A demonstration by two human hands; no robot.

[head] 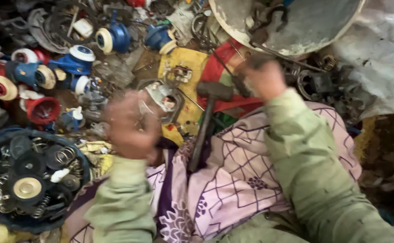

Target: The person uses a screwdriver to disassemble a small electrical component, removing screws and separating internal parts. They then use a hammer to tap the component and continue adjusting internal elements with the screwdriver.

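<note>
Hammer (206,121) lying on patterned cloth (242,180) between both hands, left hand (131,126) blurred, grip unclear, beside small metal part (163,96), right hand (262,78) clenched on dark thin tool (233,74).

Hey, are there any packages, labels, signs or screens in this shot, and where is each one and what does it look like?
No clear package, label, sign or screen shows here.
Nearest candidate: flat yellow sheet lying among the scrap parts at top centre, between the two hands, rectangular, with a small metal part on it; too blurred to tell if it is packaging.
Blurred left hand and right hand hide what lies beneath them.
</note>
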